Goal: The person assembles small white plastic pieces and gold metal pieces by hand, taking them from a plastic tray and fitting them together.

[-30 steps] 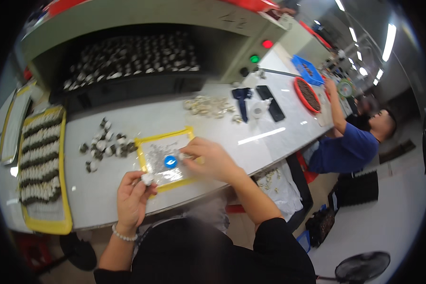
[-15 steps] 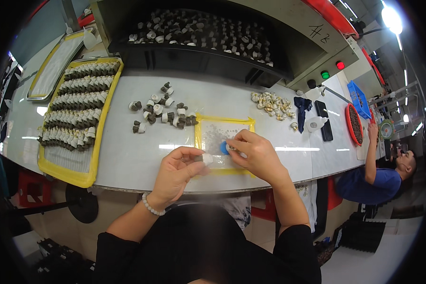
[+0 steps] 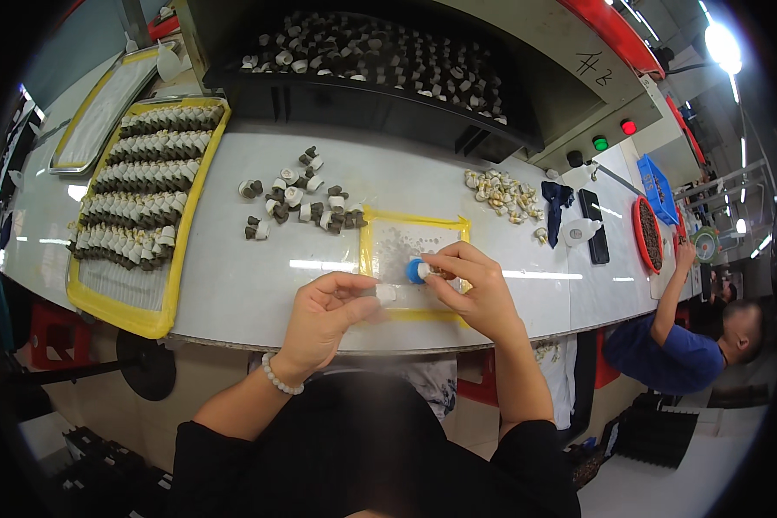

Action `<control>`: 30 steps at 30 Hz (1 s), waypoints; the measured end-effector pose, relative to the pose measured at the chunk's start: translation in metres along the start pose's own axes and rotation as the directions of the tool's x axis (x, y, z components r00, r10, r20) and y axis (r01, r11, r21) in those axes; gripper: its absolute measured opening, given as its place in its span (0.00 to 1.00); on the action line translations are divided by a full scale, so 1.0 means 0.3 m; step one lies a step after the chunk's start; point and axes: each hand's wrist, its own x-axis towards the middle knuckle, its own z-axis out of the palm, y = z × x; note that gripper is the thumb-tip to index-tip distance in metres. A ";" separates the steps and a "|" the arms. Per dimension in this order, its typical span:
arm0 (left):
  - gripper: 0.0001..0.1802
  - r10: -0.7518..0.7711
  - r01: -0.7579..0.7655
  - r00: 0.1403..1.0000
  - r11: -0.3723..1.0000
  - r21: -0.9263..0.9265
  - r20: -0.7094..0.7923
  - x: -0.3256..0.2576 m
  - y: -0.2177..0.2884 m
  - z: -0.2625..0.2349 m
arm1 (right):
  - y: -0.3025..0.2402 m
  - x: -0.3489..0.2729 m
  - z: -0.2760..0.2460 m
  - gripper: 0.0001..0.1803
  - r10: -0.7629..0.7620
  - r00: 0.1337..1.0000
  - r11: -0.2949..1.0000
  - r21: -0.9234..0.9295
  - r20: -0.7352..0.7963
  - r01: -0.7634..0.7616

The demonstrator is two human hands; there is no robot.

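My left hand [image 3: 321, 324], with a beaded bracelet at the wrist, pinches a small white-and-dark part [image 3: 388, 293] between thumb and fingertips. Its white end points right. Just to the right, my right hand [image 3: 479, 289] grips a small piece with a round blue face [image 3: 413, 271] and white beside it; the fingers hide the rest. Both hands are over a yellow-taped square [image 3: 367, 250] on the table, its middle spotted with grey smudges. Beyond my left hand lie several loose white-and-dark parts [image 3: 293, 196]. Farther right is a heap of small white-and-gold pieces [image 3: 502, 192].
A yellow-rimmed tray [image 3: 168, 293] holds rows of parts at left. Across the back stands a dark bin [image 3: 363, 108] full of parts. To the right are a white bottle [image 3: 580, 230], a black case [image 3: 594, 226], a red basket [image 3: 637, 233] and a co-worker in blue [image 3: 669, 354].
The part in my left hand has turned and shows its white side lengthwise. In my right hand, the blue-faced piece has tilted, showing more white. The co-worker's head has shifted.
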 end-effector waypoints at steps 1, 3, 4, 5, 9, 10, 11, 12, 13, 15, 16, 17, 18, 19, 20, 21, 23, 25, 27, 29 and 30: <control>0.12 0.001 -0.001 1.000 1.000 -0.001 -0.004 -0.001 0.003 0.005 | -0.002 -0.005 0.001 0.15 -0.024 1.000 0.997 0.071 -0.005 0.024; 0.11 -0.024 0.025 0.999 0.999 0.036 -0.025 -0.003 0.012 0.017 | -0.006 -0.022 0.008 0.15 -0.043 0.999 0.989 0.141 -0.014 0.045; 0.11 -0.025 0.026 0.999 0.999 0.035 -0.026 -0.002 0.012 0.018 | -0.001 -0.030 0.018 0.15 0.002 1.000 0.982 0.187 0.013 -0.005; 0.11 -0.028 0.030 0.999 0.999 0.045 -0.030 -0.004 0.013 0.017 | -0.002 -0.038 0.029 0.15 0.046 0.998 0.971 0.234 0.044 -0.055; 0.11 -0.029 0.032 0.999 0.996 0.083 -0.033 -0.005 0.010 0.013 | -0.049 -0.048 0.038 0.15 0.192 0.976 0.892 0.396 0.108 -0.219; 0.11 -0.028 0.031 0.999 0.996 0.084 -0.036 -0.006 0.011 0.013 | -0.054 -0.049 0.045 0.15 0.185 0.977 0.880 0.424 0.107 -0.213; 0.11 -0.034 0.037 0.999 0.996 0.085 -0.039 -0.005 0.012 0.015 | -0.057 -0.050 0.049 0.15 0.180 0.978 0.869 0.449 0.105 -0.208; 0.11 -0.039 0.042 0.998 0.995 0.086 -0.041 -0.005 0.013 0.017 | -0.059 -0.051 0.052 0.15 0.179 0.978 0.869 0.449 0.105 -0.208; 0.11 -0.038 0.041 0.998 0.995 0.087 -0.041 -0.006 0.014 0.018 | -0.060 -0.051 0.055 0.15 0.163 0.982 0.867 0.462 0.093 -0.187; 0.11 -0.028 0.030 0.999 0.996 0.078 -0.037 -0.007 0.012 0.020 | -0.065 -0.047 0.059 0.15 0.148 0.986 0.864 0.474 0.079 -0.168; 0.11 -0.028 0.031 0.999 0.996 0.078 -0.035 -0.006 0.012 0.020 | -0.075 -0.039 0.056 0.14 0.135 0.989 0.881 0.448 0.068 -0.151; 0.11 -0.021 0.024 0.999 0.996 0.089 -0.038 -0.008 0.011 0.018 | -0.083 -0.036 0.054 0.14 0.121 0.991 0.897 0.421 0.059 -0.134; 0.10 -0.014 0.018 0.999 0.995 0.100 -0.041 -0.009 0.011 0.017 | -0.087 -0.035 0.052 0.14 0.121 0.991 0.897 0.422 0.060 -0.135; 0.10 -0.015 0.019 0.999 0.995 0.099 -0.042 -0.013 0.010 0.017 | -0.090 -0.034 0.050 0.14 0.084 0.995 0.919 0.381 0.053 -0.098; 0.10 -0.002 0.007 0.999 0.991 0.137 -0.042 -0.018 0.006 0.020 | -0.092 -0.039 0.048 0.14 0.051 0.998 0.939 0.338 0.045 -0.064; 0.10 0.012 -0.004 0.999 0.985 0.174 -0.041 -0.022 0.002 0.022 | -0.092 -0.042 0.048 0.14 0.056 0.997 0.939 0.337 0.045 -0.068; 0.10 0.019 -0.011 0.999 0.981 0.195 -0.042 -0.023 -0.002 0.020 | -0.091 -0.043 0.045 0.15 0.035 0.997 0.934 0.352 0.071 -0.058; 0.09 0.026 -0.019 0.999 0.977 0.214 -0.032 -0.028 -0.001 0.017 | -0.093 -0.049 0.051 0.15 0.040 0.997 0.919 0.390 0.067 -0.063; 0.10 0.009 0.000 0.999 0.985 0.175 -0.051 -0.028 -0.007 0.014 | -0.087 -0.053 0.056 0.15 0.056 0.997 0.907 0.414 0.049 -0.072; 0.11 0.008 -0.003 1.000 0.986 0.169 -0.029 -0.019 -0.001 0.019 | -0.083 -0.052 0.061 0.15 0.029 0.999 0.905 0.423 0.033 -0.040; 0.11 0.017 -0.011 0.999 0.986 0.169 -0.030 -0.017 0.003 0.021 | -0.078 -0.057 0.053 0.15 0.041 0.999 0.909 0.413 0.020 -0.045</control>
